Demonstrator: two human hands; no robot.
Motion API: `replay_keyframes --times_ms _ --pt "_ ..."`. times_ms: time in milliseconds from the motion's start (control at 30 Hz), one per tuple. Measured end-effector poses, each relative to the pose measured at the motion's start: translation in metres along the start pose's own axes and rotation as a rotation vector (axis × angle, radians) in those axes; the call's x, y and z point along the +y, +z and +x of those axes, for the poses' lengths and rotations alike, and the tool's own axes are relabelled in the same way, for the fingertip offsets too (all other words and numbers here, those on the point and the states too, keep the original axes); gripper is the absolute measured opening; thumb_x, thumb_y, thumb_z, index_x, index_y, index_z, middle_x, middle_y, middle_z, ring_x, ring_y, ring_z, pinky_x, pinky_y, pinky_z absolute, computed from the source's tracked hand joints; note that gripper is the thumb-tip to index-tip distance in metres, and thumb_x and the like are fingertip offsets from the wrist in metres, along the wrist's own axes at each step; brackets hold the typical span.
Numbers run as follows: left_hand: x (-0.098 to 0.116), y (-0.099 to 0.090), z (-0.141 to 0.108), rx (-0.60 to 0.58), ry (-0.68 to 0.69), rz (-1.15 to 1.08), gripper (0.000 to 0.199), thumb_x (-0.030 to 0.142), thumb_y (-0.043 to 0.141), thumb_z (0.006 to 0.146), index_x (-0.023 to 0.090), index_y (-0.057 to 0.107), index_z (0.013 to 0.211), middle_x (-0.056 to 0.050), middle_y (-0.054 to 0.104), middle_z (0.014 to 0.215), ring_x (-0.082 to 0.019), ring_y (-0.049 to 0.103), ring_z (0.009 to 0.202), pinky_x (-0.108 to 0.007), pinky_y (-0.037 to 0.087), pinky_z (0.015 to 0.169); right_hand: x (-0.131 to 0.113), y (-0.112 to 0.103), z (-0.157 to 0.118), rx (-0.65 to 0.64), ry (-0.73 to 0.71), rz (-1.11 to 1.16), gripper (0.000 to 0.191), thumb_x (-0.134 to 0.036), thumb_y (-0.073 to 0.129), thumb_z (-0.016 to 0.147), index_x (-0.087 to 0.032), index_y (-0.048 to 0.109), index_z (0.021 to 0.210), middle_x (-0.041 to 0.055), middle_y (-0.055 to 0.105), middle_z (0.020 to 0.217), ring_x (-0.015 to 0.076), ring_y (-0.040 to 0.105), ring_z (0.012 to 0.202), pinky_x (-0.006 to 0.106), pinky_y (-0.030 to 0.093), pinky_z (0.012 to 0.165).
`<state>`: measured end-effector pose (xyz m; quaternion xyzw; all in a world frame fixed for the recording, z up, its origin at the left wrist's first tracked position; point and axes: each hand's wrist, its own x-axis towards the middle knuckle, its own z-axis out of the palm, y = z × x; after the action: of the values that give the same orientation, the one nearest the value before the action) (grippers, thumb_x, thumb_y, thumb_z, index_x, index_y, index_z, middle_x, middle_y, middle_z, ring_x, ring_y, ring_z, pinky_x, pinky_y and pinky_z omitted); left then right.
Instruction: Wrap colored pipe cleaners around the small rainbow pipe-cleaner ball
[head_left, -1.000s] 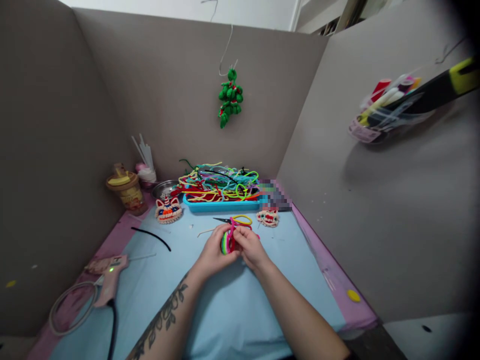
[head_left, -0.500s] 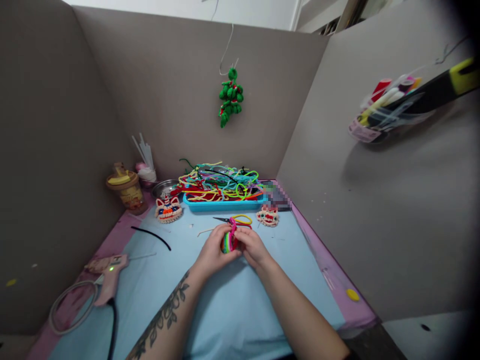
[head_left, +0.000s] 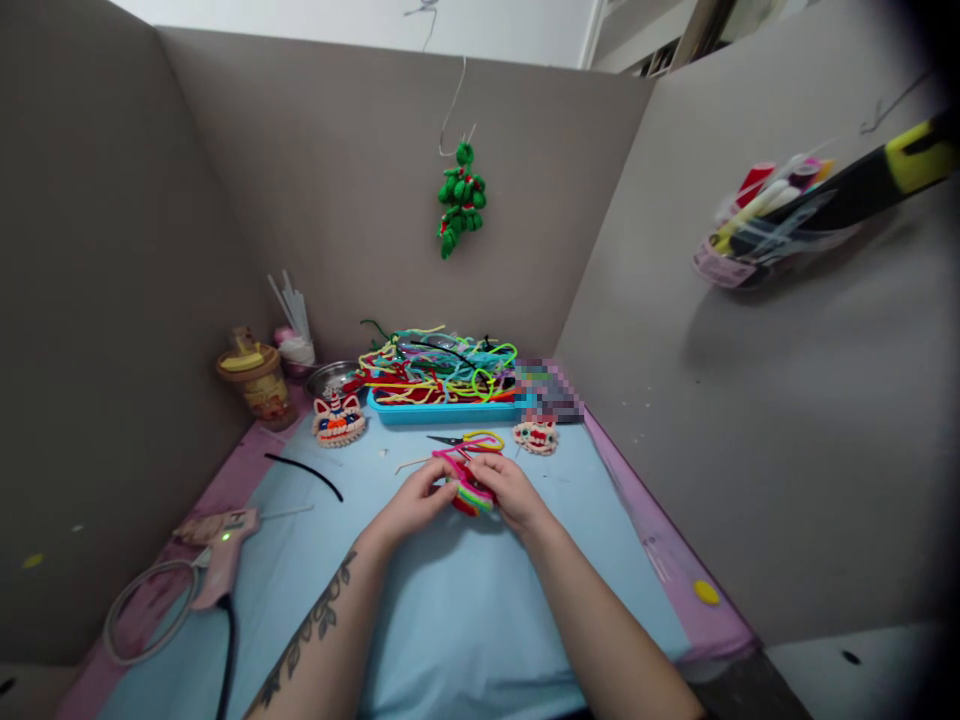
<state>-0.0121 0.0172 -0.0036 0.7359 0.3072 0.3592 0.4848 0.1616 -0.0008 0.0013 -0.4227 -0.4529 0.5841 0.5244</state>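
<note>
- Two hands meet over the blue mat [head_left: 450,620]: left hand [head_left: 409,505] and right hand [head_left: 510,490] both pinch a rainbow-striped chenille piece [head_left: 469,493], held just above the mat at centre.
- A pink stem [head_left: 450,457] runs off the piece toward 11 o'clock, between the left fingertips.
- Judgement: bending goes best with the coil pinned flat by the right thumb while the left feeds the stem tight against the last row, leaving no gaps.
- Blue tray [head_left: 450,410], 12 o'clock of the hands: heaped with loose coloured stems [head_left: 435,365].
- Metal dish [head_left: 330,375], 11 o'clock: contents unclear.
- Clear holder [head_left: 750,255] on the wall, 2 o'clock: pens and tools.
- Glue gun [head_left: 217,550], 9 o'clock, its light green.
</note>
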Motion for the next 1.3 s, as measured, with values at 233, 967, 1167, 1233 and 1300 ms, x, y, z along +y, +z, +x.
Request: replay_keyframes --times_ms 233,967,1167,1233,1300 --pt "-0.006 0.002 0.002 0.275 -0.008 0.139 0.015 0.032 0.057 0.084 0.018 0.063 0.085 -0.011 0.062 0.112 -0.023 0.057 0.106 -0.036 0.049 0.085 0.001 -0.001 -0.003 0.172 -0.467 -0.495 0.009 -0.03 0.064 0.078 -0.023 0.069 0.075 0.0079 0.06 0.106 0.024 0.053 0.107 0.038 0.042 0.092" --pt "0.008 0.007 -0.005 0.323 0.214 0.72 0.018 0.025 0.05 0.09 0.022 0.068 0.089 -0.006 0.07 0.085 -0.02 0.061 0.082 -0.036 0.046 0.077 0.015 0.01 -0.002 0.197 -0.466 -0.699 0.01 -0.02 0.061 0.077 -0.022 0.067 0.069 0.0074 0.06 0.097 0.0242 0.052 0.102 0.041 0.038 0.093" --pt "0.007 0.007 -0.006 0.282 0.206 0.684 0.023 0.023 0.049 0.09 0.021 0.07 0.082 -0.006 0.065 0.074 -0.018 0.059 0.073 -0.031 0.045 0.069 0.018 0.007 0.002 0.159 -0.305 -0.429 0.013 -0.026 0.065 0.071 -0.021 0.064 0.059 0.0035 0.057 0.081 0.0215 0.054 0.088 0.035 0.041 0.085" --pt "0.007 0.007 -0.006 0.28 0.226 0.654 0.023 0.024 0.049 0.089 0.022 0.071 0.082 -0.005 0.064 0.073 -0.017 0.058 0.071 -0.03 0.046 0.069 0.018 0.004 0.003 0.14 -0.273 -0.371 0.014 -0.028 0.066 0.069 -0.021 0.064 0.058 0.0029 0.056 0.081 0.021 0.053 0.087 0.034 0.041 0.085" --pt "0.007 0.007 -0.006 0.304 0.24 0.614 0.023 0.024 0.049 0.089 0.023 0.072 0.086 -0.005 0.064 0.074 -0.017 0.059 0.073 -0.03 0.047 0.069 0.017 0.001 0.004 0.124 -0.251 -0.34 0.015 -0.03 0.067 0.069 -0.021 0.065 0.058 0.003 0.056 0.082 0.0214 0.052 0.089 0.034 0.04 0.086"
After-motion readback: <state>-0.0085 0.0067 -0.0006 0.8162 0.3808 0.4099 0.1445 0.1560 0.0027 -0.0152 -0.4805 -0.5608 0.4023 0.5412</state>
